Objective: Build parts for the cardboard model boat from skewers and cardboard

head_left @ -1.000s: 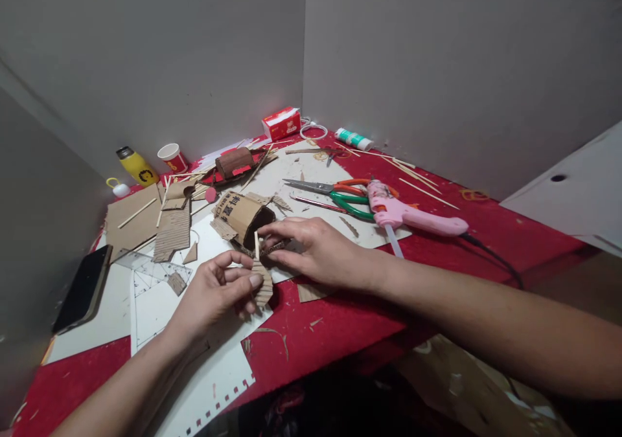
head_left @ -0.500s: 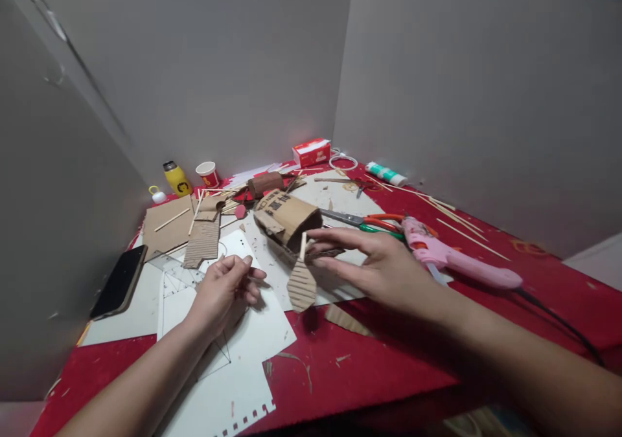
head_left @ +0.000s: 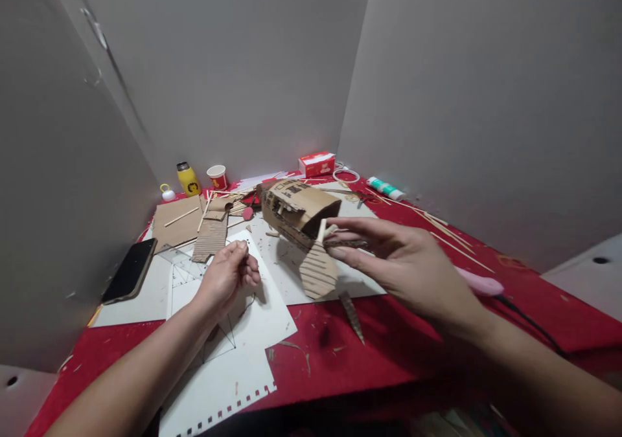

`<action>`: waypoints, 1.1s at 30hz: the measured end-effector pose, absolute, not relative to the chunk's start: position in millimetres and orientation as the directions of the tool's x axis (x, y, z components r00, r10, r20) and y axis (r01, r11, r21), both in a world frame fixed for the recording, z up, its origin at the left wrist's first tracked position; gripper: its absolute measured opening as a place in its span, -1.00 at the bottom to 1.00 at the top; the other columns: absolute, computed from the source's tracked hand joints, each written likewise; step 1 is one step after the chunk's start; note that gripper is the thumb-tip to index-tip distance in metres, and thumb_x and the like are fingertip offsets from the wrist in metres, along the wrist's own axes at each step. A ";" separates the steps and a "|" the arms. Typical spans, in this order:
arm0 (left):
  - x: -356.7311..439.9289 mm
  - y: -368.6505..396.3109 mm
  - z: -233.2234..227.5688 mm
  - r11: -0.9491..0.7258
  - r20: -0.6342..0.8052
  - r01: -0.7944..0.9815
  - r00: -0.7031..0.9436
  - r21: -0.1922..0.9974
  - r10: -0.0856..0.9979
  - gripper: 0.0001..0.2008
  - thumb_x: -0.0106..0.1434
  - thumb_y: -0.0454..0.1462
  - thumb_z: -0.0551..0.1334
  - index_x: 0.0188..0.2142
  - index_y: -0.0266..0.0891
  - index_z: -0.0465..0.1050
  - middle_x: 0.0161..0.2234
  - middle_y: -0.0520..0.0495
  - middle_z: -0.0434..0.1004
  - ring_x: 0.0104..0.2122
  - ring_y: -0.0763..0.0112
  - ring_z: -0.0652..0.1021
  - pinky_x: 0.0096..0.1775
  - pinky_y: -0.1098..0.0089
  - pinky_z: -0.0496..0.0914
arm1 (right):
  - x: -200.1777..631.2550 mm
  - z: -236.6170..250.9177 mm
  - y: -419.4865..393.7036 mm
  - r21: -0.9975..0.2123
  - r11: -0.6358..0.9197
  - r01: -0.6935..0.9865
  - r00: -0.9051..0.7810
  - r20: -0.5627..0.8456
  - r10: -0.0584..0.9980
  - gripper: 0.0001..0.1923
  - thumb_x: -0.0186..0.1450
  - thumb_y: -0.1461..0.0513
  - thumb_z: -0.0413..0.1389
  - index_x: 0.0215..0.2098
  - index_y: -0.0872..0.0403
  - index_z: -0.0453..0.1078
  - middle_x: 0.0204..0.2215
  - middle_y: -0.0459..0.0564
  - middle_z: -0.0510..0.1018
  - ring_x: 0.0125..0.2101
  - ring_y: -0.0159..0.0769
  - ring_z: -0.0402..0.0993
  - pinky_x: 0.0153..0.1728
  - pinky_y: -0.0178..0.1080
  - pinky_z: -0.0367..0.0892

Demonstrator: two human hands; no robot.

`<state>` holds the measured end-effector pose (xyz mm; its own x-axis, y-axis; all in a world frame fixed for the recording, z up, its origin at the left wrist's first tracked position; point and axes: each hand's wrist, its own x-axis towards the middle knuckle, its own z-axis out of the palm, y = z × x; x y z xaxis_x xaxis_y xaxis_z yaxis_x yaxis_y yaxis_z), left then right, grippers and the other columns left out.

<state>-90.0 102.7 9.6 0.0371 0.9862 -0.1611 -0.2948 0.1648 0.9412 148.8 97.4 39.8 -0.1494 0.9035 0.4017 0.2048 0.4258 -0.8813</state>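
My right hand (head_left: pixel 389 252) holds a brown cardboard model (head_left: pixel 311 201) by its near end, thumb and fingers closed on its edge. The model has a curved, printed cover over a flat base and is raised above the table. From its near end a short wooden stick (head_left: pixel 322 230) sticks out, with a ridged, paddle-shaped cardboard piece (head_left: pixel 318 272) hanging below. My left hand (head_left: pixel 228 272) hovers over a drawn paper sheet (head_left: pixel 262 333), fingers curled and thumb against the index finger. Nothing shows in it.
A phone (head_left: pixel 130 270) lies at left beside cardboard sheets (head_left: pixel 177 220) and wooden sticks (head_left: pixel 207 210). Behind stand a yellow bottle (head_left: pixel 188 179), a paper cup (head_left: pixel 217 177) and a red box (head_left: pixel 317 164). My right arm partly hides a pink glue gun (head_left: pixel 481 283); a ridged scrap (head_left: pixel 352 317) lies in front.
My right hand has lifted the cardboard model and turned it slightly, bringing it nearer and to the right. My left hand's fingers have curled in more. The view has shifted a little.
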 end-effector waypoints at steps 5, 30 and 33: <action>-86.4 95.1 22.6 0.054 -0.062 -0.316 -0.016 0.947 0.998 -0.67 0.29 -0.05 0.19 -0.44 -0.26 0.30 -0.54 -0.01 0.54 -0.60 0.51 0.53 -0.56 0.56 0.38 | 129.6 50.0 104.2 -0.889 0.456 0.034 -0.252 0.434 0.865 -0.68 0.16 0.20 0.26 -0.11 0.07 0.49 -0.25 0.04 0.67 -0.18 -0.16 0.61 -0.13 -0.08 0.53; -67.2 99.6 39.7 -0.046 -0.003 -0.678 -0.072 0.733 0.997 -0.70 0.33 -0.11 0.18 -0.03 -0.18 0.48 -0.30 -0.05 0.67 -0.17 0.22 0.62 -0.07 0.16 0.50 | 111.6 44.6 109.5 -0.842 0.534 -0.072 -0.336 0.525 0.782 -0.70 0.19 0.17 0.22 -0.12 0.08 0.48 -0.21 0.02 0.63 -0.17 -0.27 0.56 -0.08 -0.14 0.44; -68.9 102.1 35.0 -0.110 0.081 -0.664 -0.075 0.740 0.994 -0.65 0.28 -0.11 0.24 0.02 -0.16 0.45 -0.24 -0.06 0.67 -0.10 0.19 0.60 -0.03 0.13 0.48 | 111.8 47.4 109.0 -0.880 0.476 -0.009 -0.274 0.460 0.845 -0.81 0.24 0.14 0.17 -0.31 0.11 0.51 -0.50 -0.10 0.54 -0.45 -0.41 0.45 -0.40 -0.32 0.38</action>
<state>-68.9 102.1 35.0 -0.0746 0.9939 0.0811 -0.6640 -0.1102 0.7396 111.8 109.0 47.4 -0.2736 0.8448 0.4598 -0.0089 0.4758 -0.8795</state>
